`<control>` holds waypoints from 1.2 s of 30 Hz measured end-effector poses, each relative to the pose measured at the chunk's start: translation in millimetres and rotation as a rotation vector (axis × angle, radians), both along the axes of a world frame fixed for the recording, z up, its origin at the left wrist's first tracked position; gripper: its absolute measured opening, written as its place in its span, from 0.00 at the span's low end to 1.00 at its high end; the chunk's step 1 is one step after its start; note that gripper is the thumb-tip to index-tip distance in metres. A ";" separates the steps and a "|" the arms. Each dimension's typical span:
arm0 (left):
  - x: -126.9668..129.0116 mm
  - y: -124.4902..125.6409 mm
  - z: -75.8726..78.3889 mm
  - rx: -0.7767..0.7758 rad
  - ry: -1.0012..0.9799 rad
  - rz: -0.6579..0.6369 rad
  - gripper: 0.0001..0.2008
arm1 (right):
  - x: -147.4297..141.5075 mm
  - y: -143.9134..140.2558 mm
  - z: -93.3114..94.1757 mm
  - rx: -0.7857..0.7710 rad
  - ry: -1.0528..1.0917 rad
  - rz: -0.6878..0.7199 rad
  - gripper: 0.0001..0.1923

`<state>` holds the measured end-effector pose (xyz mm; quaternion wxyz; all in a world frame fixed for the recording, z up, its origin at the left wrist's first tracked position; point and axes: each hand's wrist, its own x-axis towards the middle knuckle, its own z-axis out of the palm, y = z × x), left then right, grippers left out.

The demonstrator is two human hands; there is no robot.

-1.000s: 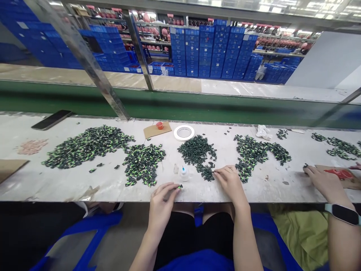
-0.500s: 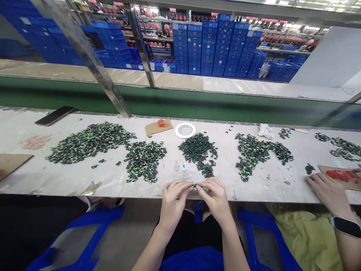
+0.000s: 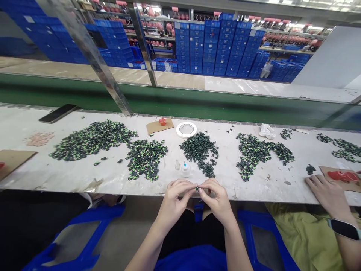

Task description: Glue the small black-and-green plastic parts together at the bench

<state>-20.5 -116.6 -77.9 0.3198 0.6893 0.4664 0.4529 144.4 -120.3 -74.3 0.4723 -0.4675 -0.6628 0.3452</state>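
Observation:
My left hand [image 3: 178,195] and my right hand [image 3: 214,195] meet over the table's front edge, fingertips pinched together. Between them sits a small black-and-green piece [image 3: 197,188], largely covered by the fingers. Just beyond the hands stands a small white bottle with a blue tip [image 3: 185,170]. A pile of small dark pieces [image 3: 199,148] lies behind the bottle. To the left spreads a pile of black-and-green pieces [image 3: 146,158], and another black-and-green pile [image 3: 251,152] lies to the right.
A white tape roll [image 3: 186,130] and a red cup [image 3: 162,122] on cardboard [image 3: 153,128] are at the back. A phone [image 3: 58,113] lies far left. At right, a co-worker's hand [image 3: 328,194] rests near red pieces on cardboard. A metal post [image 3: 113,88] rises behind.
My hands have drawn slightly closer together, and the small piece between the fingertips shows less than before. The view has shifted a little. The piles look the same.

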 end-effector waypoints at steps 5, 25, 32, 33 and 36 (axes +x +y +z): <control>2.1 -3.3 3.9 -0.076 -0.066 -0.030 0.08 | -5.7 -1.7 -6.2 0.046 0.042 -0.056 0.09; 2.5 -0.7 16.4 -0.250 -0.017 -0.062 0.05 | -4.4 -8.6 -11.8 -0.103 0.186 0.001 0.08; 10.7 -3.7 12.7 -0.307 -0.152 -0.044 0.11 | 0.5 -10.1 -11.1 -0.179 0.231 -0.058 0.08; 9.8 -3.7 12.9 -0.307 -0.162 -0.043 0.13 | 1.0 -9.5 -11.3 -0.204 0.268 -0.062 0.09; -0.2 -2.2 14.8 -0.303 -0.116 0.007 0.16 | 1.9 -6.9 -12.5 -0.265 0.323 -0.130 0.11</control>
